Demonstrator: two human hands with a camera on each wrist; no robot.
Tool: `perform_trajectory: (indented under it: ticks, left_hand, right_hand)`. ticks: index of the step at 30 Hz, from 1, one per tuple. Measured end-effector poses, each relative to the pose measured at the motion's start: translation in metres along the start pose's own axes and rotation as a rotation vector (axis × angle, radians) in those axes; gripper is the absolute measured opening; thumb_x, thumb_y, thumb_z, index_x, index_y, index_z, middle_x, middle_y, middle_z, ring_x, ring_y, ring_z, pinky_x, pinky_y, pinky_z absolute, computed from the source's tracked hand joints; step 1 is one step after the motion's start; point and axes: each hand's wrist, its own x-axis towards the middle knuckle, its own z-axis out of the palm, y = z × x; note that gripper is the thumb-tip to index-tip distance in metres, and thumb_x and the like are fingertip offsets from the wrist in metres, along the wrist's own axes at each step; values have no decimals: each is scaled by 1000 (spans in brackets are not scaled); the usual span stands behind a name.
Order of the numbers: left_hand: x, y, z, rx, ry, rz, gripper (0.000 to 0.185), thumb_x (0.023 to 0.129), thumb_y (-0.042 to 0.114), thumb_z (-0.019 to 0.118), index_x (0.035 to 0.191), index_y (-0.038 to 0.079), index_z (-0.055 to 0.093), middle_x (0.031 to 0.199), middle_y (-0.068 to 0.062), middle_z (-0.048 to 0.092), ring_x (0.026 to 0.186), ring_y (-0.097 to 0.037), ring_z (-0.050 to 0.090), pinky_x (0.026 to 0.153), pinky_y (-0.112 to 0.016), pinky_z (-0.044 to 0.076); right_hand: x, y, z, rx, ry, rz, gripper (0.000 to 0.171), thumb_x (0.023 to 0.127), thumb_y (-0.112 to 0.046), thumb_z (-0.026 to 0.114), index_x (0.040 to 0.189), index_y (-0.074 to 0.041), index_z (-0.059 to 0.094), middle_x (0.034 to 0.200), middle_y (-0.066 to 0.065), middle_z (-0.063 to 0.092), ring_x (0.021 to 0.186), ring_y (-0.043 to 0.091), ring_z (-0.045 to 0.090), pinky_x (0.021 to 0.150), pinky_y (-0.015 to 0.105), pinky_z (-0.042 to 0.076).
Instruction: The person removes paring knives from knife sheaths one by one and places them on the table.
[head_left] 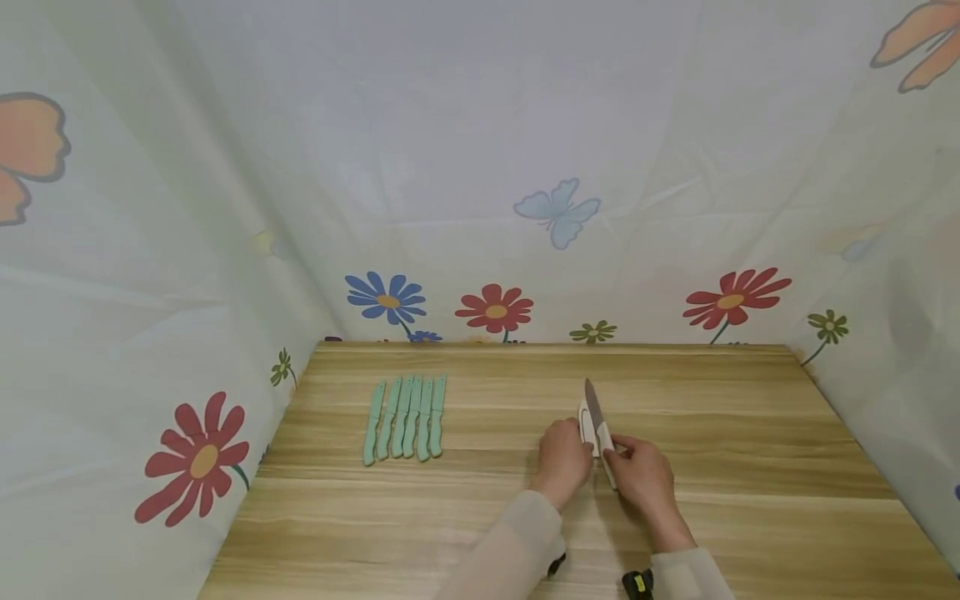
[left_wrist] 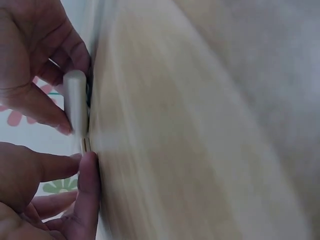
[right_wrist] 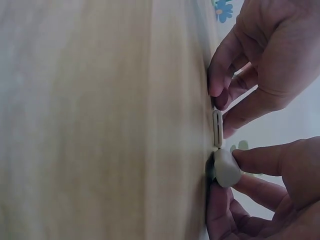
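Observation:
My right hand (head_left: 643, 477) grips the white handle (right_wrist: 227, 168) of a knife, whose grey blade (head_left: 593, 402) points toward the back of the table. Close beside it on the left, my left hand (head_left: 562, 460) pinches a flat white knife sheath (head_left: 587, 423). A narrow slotted end of the sheath shows in the right wrist view, with the left fingers (right_wrist: 218, 82) at its side. Knife and sheath lie nearly parallel, low over the wooden table (head_left: 720, 517). Parts of both are hidden by the fingers.
Several mint-green knives (head_left: 405, 417) lie side by side in a row at the table's left. A white curtain (head_left: 465, 167) printed with flowers and butterflies rises behind the table's back edge. A black strap piece (head_left: 638, 583) shows near the right sleeve.

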Motion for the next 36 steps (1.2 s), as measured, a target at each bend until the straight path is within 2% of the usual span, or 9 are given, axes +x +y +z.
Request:
perform_trajectory:
  ticks: [6, 12, 18, 22, 29, 36]
  left_hand:
    - [5, 1, 0, 70, -16, 18, 18, 89, 23, 79, 101, 11, 75, 87, -5, 74, 83, -20, 69, 70, -31, 54]
    - [7, 4, -1, 117, -24, 33, 16, 91, 27, 78, 101, 15, 76, 86, -4, 74, 82, -19, 70, 66, -30, 53]
    - [8, 5, 1, 139, -28, 39, 20, 93, 30, 77, 107, 16, 75, 86, -5, 72, 81, -19, 68, 63, -32, 51]
    - [9, 5, 3, 139, -45, 39, 23, 94, 33, 76, 109, 16, 73, 86, -5, 71, 80, -19, 67, 63, -32, 50]
    - [8, 5, -3, 142, -64, 53, 18, 95, 27, 72, 109, 16, 73, 87, -7, 70, 81, -21, 66, 62, -33, 50]
    - [10, 4, -6, 124, -132, 79, 29, 89, 23, 72, 118, 17, 72, 95, -9, 75, 87, -23, 69, 68, -33, 52]
  right_hand:
    - [7, 2, -1, -6, 5, 12, 41, 97, -23, 64, 131, 0, 68, 94, 16, 75, 73, 24, 62, 60, 31, 41]
    - [15, 5, -3, -4, 0, 16, 42, 99, -26, 63, 132, -2, 69, 96, 18, 76, 74, 24, 64, 60, 32, 43]
    - [22, 4, -6, -10, -30, 24, 43, 100, -29, 62, 134, -3, 68, 109, 24, 75, 84, 30, 68, 64, 36, 47]
    - [24, 5, -7, -18, -50, 48, 44, 102, -32, 59, 137, -5, 66, 116, 25, 73, 92, 34, 68, 69, 40, 49]
    - [25, 4, -7, -34, -62, 48, 45, 104, -35, 56, 141, -9, 63, 136, 26, 64, 113, 49, 64, 85, 57, 52]
    - [26, 5, -7, -43, -74, 49, 46, 105, -36, 54, 142, -10, 62, 140, 23, 62, 124, 54, 58, 94, 62, 49]
